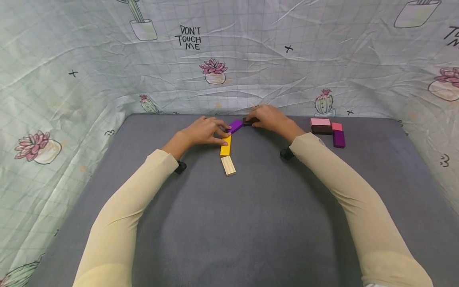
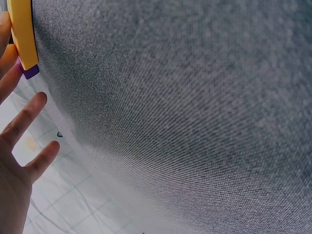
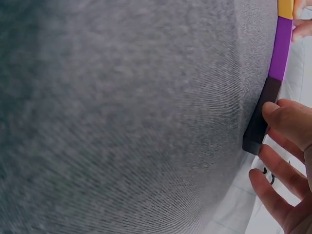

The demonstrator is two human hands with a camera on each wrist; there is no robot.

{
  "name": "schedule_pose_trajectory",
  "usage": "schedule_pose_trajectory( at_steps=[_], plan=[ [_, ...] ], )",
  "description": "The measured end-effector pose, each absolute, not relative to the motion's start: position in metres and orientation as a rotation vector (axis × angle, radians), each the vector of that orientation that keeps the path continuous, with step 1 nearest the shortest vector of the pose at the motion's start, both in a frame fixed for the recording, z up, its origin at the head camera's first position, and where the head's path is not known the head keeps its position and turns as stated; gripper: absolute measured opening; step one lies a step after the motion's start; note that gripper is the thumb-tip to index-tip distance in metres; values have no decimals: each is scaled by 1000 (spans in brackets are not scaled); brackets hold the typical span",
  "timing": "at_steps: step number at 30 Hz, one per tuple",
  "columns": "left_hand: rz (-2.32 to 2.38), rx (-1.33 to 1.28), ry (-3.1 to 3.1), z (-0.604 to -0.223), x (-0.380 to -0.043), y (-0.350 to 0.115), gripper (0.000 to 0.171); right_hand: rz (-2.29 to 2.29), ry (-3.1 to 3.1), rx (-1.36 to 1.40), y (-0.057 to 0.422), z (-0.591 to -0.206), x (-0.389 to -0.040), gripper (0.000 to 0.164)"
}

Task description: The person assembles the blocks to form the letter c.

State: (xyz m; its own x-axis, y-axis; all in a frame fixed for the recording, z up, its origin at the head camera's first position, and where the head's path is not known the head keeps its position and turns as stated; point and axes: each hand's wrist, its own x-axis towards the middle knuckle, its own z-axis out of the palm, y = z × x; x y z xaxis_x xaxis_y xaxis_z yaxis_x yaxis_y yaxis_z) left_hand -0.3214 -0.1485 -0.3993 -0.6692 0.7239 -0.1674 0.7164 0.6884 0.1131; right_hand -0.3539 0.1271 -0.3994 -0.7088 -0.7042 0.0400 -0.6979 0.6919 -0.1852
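My left hand [image 1: 203,131] reaches in from the left, its fingertips on the yellow block [image 1: 225,150] and at the near end of the purple block [image 1: 236,126]. In the left wrist view its other fingers [image 2: 28,114] are spread and straight. My right hand [image 1: 270,118] pinches a dark brown block [image 3: 258,122] between thumb and fingers, at the far end of the purple block. A pale wooden block [image 1: 228,166] lies at the near end of the yellow one. Together these blocks form a bent line on the grey table [image 1: 229,223].
Farther right lie a pink block [image 1: 320,122], another dark brown block [image 1: 321,129], a coral block [image 1: 336,126] and a second purple block [image 1: 338,139], grouped close together. A printed cloth [image 1: 251,56] hangs as a wall along the table's back edge and sides.
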Motion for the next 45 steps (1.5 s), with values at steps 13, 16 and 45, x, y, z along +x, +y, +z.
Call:
schedule_pose_trajectory(
  at_steps=[13,16,45],
  plan=[
    [55,1168,2695,-402,-320,-149,48,-340,2846,-1185,129,-404,-354,27],
    [63,1163,2692,-401,-320,-149,48,-354,2847,-1189,129,-404,-354,27],
    [77,1156,2692,-398,-320,-147,48,-349,2864,-1179,129,-401,-357,27]
  ],
)
